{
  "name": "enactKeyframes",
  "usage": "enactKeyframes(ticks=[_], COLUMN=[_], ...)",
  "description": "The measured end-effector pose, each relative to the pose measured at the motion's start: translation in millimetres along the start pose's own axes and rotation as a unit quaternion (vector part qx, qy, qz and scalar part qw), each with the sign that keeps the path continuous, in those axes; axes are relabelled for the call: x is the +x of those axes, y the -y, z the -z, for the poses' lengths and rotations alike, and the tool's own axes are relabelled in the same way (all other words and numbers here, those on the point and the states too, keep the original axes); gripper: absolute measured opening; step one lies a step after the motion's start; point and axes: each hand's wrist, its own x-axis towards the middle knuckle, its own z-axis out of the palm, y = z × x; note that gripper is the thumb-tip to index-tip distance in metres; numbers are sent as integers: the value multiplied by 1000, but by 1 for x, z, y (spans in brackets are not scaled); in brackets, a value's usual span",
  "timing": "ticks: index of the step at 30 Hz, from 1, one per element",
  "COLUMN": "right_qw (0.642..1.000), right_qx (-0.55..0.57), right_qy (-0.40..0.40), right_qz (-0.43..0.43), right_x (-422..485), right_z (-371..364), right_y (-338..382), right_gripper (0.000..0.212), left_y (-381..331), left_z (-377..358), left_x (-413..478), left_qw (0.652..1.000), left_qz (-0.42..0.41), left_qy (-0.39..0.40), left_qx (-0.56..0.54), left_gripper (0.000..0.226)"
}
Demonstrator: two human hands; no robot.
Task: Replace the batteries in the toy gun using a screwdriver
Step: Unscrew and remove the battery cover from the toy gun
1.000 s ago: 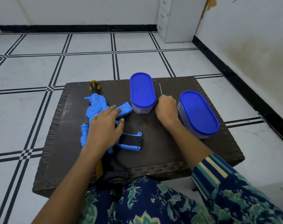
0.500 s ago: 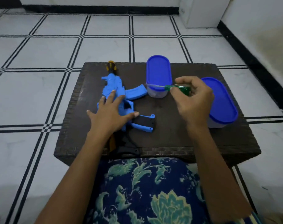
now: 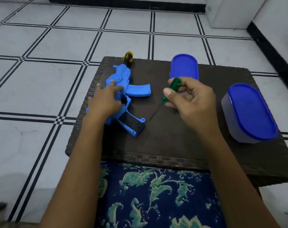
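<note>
White tiled floor (image 3: 49, 79) with black lines, and a dark woven desk (image 3: 172, 142) in the middle of my feed. A white cabinet (image 3: 225, 12) stands in the far right corner.

Right fingers (image 3: 189, 84) are curled round the green handle of the screwdriver (image 3: 172, 89), thumb pressed on its side. The right hand (image 3: 191, 99) sits over the desk centre. The thin shaft slants down and left from the handle, and its tip ends just beside the gun's grip. I cannot tell if it touches.

Left fingers (image 3: 110, 84) are straight and lie flat on the body of the toy gun (image 3: 121, 76), with no grip around it. The left hand (image 3: 105, 101) covers the mid section.

The gun is blue and lies on the left part of the desk. Its yellow and black muzzle is at the far edge, the magazine sticks out to the right, and the grip with a black panel points toward the near right.

There are two tubs with blue lids. The far tub (image 3: 184, 66) is behind the right hand and partly hidden by it. The near tub (image 3: 251, 112) is by the right edge, well apart from the gun.

Blue floral fabric (image 3: 156, 195) on my lap fills the bottom of the view, against the desk's near edge.
</note>
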Motion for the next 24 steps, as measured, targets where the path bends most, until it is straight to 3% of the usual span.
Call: enactKeyframes(ticks=[4,8,11,16,24], right_qw=[998,993,989,981,985], right_qx=[-7,-44,-74,-127,-110], right_qy=[38,49,60,49,58], right_qz=[40,95,110,140,122], right_x=[-6,-4,-3,-6,-11], right_z=[-11,-23,-28,-32,-36], right_y=[-6,-6,-6,-4,-4], right_gripper=[27,33,35,35,35], left_y=[-2,-3,0,4,-4], left_z=[7,17,18,17,16], left_x=[-15,-27,-28,-28,-46], left_qw=[997,986,980,980,983], left_qz=[-74,-85,-82,-90,-101], left_qy=[33,144,181,176,152], left_qx=[1,-8,-5,-25,-20], left_gripper=[58,87,97,92,77])
